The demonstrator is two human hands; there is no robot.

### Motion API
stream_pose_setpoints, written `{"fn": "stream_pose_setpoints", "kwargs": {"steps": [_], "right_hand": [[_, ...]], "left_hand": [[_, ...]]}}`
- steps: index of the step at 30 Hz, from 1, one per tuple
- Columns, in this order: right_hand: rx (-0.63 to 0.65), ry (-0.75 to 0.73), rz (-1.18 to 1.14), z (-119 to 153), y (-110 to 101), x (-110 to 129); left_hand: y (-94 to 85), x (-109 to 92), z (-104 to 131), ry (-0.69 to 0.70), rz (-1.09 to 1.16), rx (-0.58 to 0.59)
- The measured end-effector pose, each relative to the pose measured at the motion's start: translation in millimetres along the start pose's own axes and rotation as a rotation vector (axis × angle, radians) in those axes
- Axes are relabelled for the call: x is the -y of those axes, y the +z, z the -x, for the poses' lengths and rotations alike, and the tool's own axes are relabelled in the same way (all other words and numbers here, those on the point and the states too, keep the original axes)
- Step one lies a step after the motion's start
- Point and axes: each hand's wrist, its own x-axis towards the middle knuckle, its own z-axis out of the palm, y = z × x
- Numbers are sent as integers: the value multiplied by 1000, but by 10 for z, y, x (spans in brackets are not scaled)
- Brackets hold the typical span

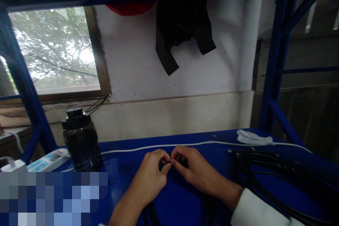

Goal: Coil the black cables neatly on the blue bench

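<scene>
My left hand (pixel 152 173) and my right hand (pixel 198 169) meet above the middle of the blue table (pixel 180 201). Thumb and fingertips of each are pinched on a thin black cable (pixel 183 163), whose short dark parts show inside both hands. The fingers cover most of the spot where the fingertips come together, so I cannot make out what is joined or held exactly there. Black cable lengths (pixel 151 213) run down below my left hand toward the front edge. More dark strands lie below my right wrist, blurred in shadow.
At the right lies a large coil of black cable (pixel 247 174). A white cord (pixel 159 146) crosses the back of the table, with a crumpled white plastic piece (pixel 253 137) on it. A dark bottle (pixel 82 141) and a power strip (pixel 50 159) stand left. Blue posts (pixel 272 77) frame the table.
</scene>
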Motion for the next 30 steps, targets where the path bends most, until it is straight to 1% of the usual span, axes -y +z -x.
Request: {"fn": "stream_pose_setpoints", "kwargs": {"steps": [5,14,24,30], "right_hand": [[-15,-15,10,2,8,-40],[-7,-19,31,27,-8,-26],[6,-8,27,14,5,-42],[5,3,40,18,16,-42]], "left_hand": [[-6,-14,-24,-32,42,-9],[-54,-15,-62,-68,72,37],[44,78,-93,-98,184,-33],[41,39,-88,-74,184,-27]]}}
